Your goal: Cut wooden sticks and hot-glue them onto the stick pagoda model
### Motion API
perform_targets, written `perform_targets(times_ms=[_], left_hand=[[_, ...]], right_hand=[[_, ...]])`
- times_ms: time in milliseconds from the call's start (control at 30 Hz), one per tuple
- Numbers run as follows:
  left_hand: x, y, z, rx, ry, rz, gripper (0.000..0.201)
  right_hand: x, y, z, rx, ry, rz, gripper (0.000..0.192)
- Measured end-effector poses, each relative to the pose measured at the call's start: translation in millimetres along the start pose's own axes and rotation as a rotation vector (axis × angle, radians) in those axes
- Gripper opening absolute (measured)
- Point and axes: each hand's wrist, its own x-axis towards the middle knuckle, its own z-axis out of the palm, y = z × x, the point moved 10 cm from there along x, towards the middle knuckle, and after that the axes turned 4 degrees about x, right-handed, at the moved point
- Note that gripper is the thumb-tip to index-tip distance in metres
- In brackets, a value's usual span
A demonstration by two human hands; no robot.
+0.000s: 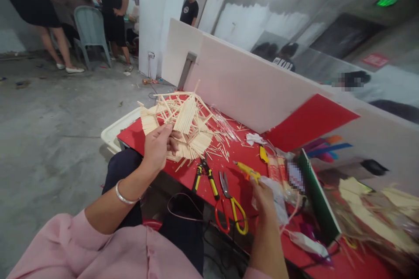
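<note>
My left hand is closed at the near left edge of a model built from thin wooden sticks, its thumb and fingers pinching the lower part. The model has slatted, roof-like panels and an open lattice of sticks; its far side is partly hidden. In my right hand is a yellow glue gun, its nozzle pointing left toward the model. Between the hands lie black-and-yellow pliers and scissors with one red and one yellow handle, near the table edge.
Loose stick pieces litter the red table. Packets of sticks, plastic wrap and a green board stand at right. A white partition runs behind. Cables hang below the front edge. Several people and a chair are farther off.
</note>
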Motion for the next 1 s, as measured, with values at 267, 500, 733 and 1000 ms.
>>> perform_targets(times_ms=[267, 500, 733, 1000], left_hand=[[-2.5, -5.5, -0.8, 0.011, -0.010, -0.013, 0.035], [-6.9, -7.6, -7.5, 0.002, 0.045, 0.000, 0.040], [-8.5, -13.0, -7.9, -0.042, 0.092, 0.020, 0.047], [-5.1, -15.2, -5.8, -0.022, 0.056, 0.040, 0.043]], right_hand=[[-2.2, -65.7, -0.2, -0.175, 0.048, -0.167, 0.049], [-106.0, -273.0, -34.9, 0.241, 0.259, -1.063, 0.035], [-153.3, -344.0, -15.2, 0.221, 0.183, -1.318, 0.050], [-151.0, -352.8, -4.3, 0.146, 0.168, -1.314, 0.047]])
